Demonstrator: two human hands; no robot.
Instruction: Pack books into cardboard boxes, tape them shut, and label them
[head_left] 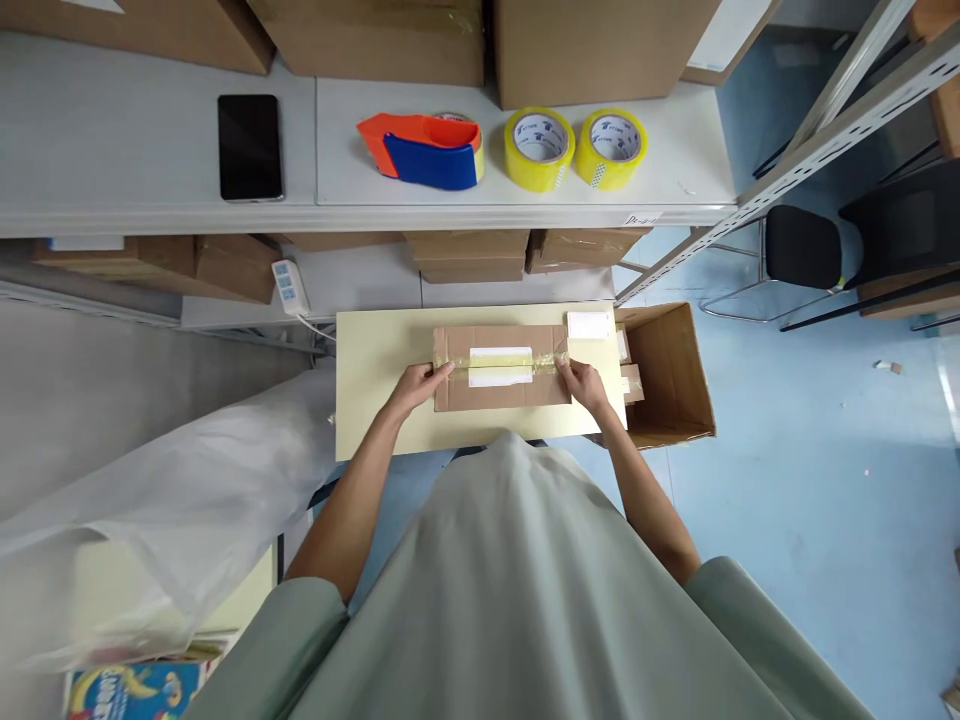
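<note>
A flat brown cardboard box [450,395] lies on the small cream table in front of me. Clear tape runs along its middle seam, over a white label [501,377]. At the box's left end, my left hand [417,386] is closed on the edge, its thumb on the tape end. My right hand [586,386] grips the opposite end, thumb and fingers on the taped edge there. The undersides of both hands are hidden. A white slip of paper [589,325] sits on the table just beyond the right hand.
The cream table [382,335] stands below a grey shelf [172,150] bearing a phone [250,148], an orange-and-blue tape dispenser [427,152] and two yellow tape rolls [540,150]. An open carton [675,370] with small boxes adjoins the table's right. Plastic sheeting [225,470] hangs left.
</note>
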